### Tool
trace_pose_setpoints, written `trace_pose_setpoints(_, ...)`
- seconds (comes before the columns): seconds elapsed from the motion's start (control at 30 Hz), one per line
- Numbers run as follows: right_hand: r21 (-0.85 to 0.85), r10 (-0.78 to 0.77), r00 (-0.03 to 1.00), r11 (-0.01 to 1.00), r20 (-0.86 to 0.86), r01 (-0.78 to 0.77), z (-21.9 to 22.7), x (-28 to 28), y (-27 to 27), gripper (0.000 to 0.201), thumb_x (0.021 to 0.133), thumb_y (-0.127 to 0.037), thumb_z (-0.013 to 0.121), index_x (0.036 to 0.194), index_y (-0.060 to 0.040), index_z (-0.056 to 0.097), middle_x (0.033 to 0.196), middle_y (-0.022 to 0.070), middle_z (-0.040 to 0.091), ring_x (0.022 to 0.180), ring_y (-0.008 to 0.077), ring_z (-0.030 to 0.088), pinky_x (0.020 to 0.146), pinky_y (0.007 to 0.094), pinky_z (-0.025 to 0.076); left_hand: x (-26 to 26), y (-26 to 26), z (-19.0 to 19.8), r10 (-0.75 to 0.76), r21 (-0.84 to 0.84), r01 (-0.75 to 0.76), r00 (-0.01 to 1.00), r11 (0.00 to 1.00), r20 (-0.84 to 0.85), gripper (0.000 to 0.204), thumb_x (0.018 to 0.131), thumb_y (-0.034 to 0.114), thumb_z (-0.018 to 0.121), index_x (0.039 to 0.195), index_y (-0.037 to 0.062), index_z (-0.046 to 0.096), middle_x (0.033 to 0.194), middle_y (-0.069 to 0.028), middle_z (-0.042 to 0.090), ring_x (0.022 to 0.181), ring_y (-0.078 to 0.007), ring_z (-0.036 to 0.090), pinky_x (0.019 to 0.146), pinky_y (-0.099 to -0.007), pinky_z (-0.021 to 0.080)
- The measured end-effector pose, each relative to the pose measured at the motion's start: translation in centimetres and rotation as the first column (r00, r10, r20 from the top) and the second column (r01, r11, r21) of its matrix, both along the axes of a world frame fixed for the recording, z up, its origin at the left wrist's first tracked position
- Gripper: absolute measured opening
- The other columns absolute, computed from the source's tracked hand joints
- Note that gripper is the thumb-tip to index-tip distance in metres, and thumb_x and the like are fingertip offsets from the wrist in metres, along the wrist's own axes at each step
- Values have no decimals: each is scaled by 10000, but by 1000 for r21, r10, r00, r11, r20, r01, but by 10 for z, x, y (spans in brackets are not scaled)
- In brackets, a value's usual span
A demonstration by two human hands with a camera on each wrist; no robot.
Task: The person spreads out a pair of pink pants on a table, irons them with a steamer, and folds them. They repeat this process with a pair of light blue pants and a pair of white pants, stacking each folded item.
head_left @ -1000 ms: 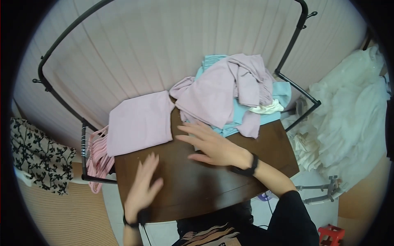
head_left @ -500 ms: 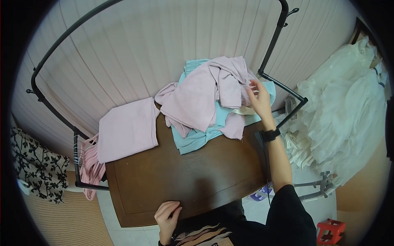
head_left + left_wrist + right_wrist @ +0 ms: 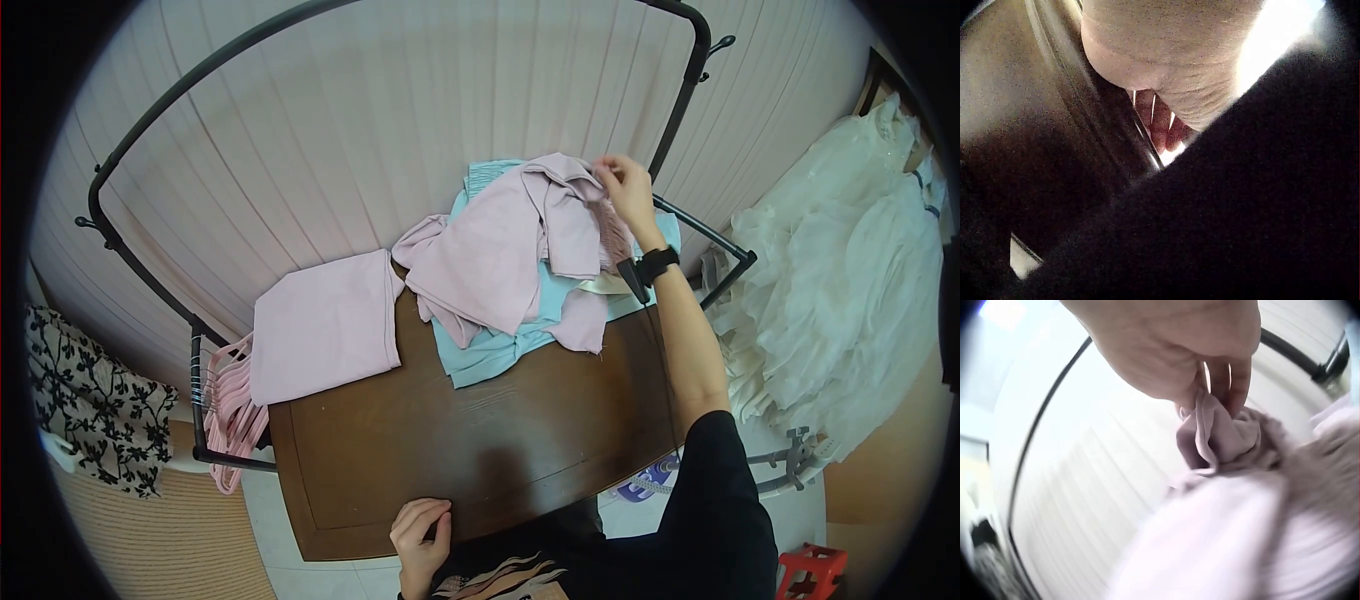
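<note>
At the pile's upper right, my right hand (image 3: pixel 630 200) pinches a bunched edge of a pale pink garment (image 3: pixel 480 255). The right wrist view shows this cloth (image 3: pixel 1222 434) gathered between thumb and fingers, with the rest hanging below. Light blue clothing (image 3: pixel 485 358) lies beneath the pink garment, and a bit of cream cloth (image 3: pixel 601 285) peeks out at the right. By the front edge of the table, my left hand (image 3: pixel 422 535) rests with loosely curled fingers, holding nothing. Only its palm and a few fingers (image 3: pixel 1160 125) show in the left wrist view.
A folded pink garment (image 3: pixel 330 330) lies on the left of the brown table (image 3: pixel 420 460). A black rack (image 3: pixel 140 130) arches behind, with pink hangers (image 3: pixel 232 410) at its left. White gowns (image 3: pixel 820 270) hang at the right; a red stool (image 3: pixel 812 572) stands on the floor.
My right hand has moved from above the table to the pile's upper right and now grips the pink garment's edge. The left hand has drawn back to the table's front edge.
</note>
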State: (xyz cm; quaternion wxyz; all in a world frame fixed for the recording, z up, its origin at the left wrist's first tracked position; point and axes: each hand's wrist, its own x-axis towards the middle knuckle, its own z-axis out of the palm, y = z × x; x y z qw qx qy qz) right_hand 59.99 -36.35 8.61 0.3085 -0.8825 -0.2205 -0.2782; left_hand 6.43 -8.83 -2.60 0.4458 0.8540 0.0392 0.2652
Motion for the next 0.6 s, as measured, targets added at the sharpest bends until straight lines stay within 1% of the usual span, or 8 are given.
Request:
trace_pose_setpoints(0.07, 640, 578, 795, 683, -182, -350, 26, -14, 7, 248, 986, -32, 618, 1214, -8, 712, 1119, 121, 751, 993, 280, 728, 857, 399, 557, 0, 0, 0, 6, 1, -6, 1000, 1000, -6, 146, 770, -78, 751, 902, -18, 765, 912, -141, 760, 872, -305, 739, 811, -375, 577)
trace_pose_setpoints(0.2, 716, 796, 593, 483, -119, -504, 63, -79, 25, 247, 1026, -10, 549, 1230, 18, 685, 1126, 75, 729, 1018, 191, 711, 887, 355, 560, 0, 0, -1, 7, -5, -7, 1000, 1000, -10, 146, 770, -81, 743, 902, -20, 762, 910, -142, 758, 871, -309, 738, 810, -378, 577)
trace_pose_setpoints(0.3, 308, 452, 871, 871, -192, -384, 14, -19, -33, 445, 896, 43, 576, 1338, 9, 617, 1169, 146, 718, 1065, 265, 713, 933, 392, 569, 1, -1, 2, 5, 13, -5, 1000, 1000, -7, 149, 770, -82, 735, 903, -18, 760, 907, -141, 756, 871, -311, 737, 811, -380, 576)
trace_pose_setpoints(0.33, 307, 449, 873, 872, -191, -381, 1, -16, -41, 445, 896, 43, 576, 1338, 9, 617, 1169, 146, 718, 1065, 265, 713, 933, 392, 569, 1, 0, 2, -1, 13, 2, 1000, 1000, -6, 155, 770, -82, 732, 907, -16, 761, 908, -140, 756, 872, -312, 736, 812, -381, 575)
trace_pose_setpoints(0.37, 20, 316, 916, 947, -248, -322, -7, -20, -45, 480, 852, 5, 617, 1332, 6, 616, 1194, 160, 702, 1093, 305, 697, 958, 412, 555, 1, 0, 2, -6, 14, 6, 1000, 1000, -4, 161, 769, -82, 729, 912, -15, 761, 910, -140, 756, 873, -313, 736, 814, -381, 575)
trace_pose_setpoints(0.4, -274, 172, 950, 930, -262, -244, -15, -23, -49, 521, 807, -33, 658, 1325, 4, 615, 1218, 175, 687, 1121, 345, 682, 982, 431, 541, 2, 0, 1, -6, 11, 6, 1000, 1000, -2, 161, 769, -82, 729, 912, -15, 761, 910, -140, 756, 873, -313, 736, 814, -381, 575)
trace_pose_setpoints(0.53, -366, 339, 913, 839, -227, -402, -38, -56, -48, 540, 746, -114, 745, 1261, 1, 631, 1244, 165, 657, 1209, 380, 613, 1025, 450, 500, -1, 1, -1, -2, 23, 2, 1000, 1000, -1, 170, 769, -84, 722, 920, -14, 759, 914, -140, 753, 878, -314, 734, 816, -383, 574)
trace_pose_setpoints(0.6, -413, 192, 975, 883, -115, -223, -39, -66, -37, 593, 679, -135, 791, 1234, -5, 629, 1281, 159, 632, 1274, 360, 563, 1078, 447, 467, 0, 0, -1, -9, 23, 9, 1000, 1000, 0, 171, 771, -83, 722, 922, -14, 758, 916, -141, 753, 879, -315, 733, 817, -384, 574)
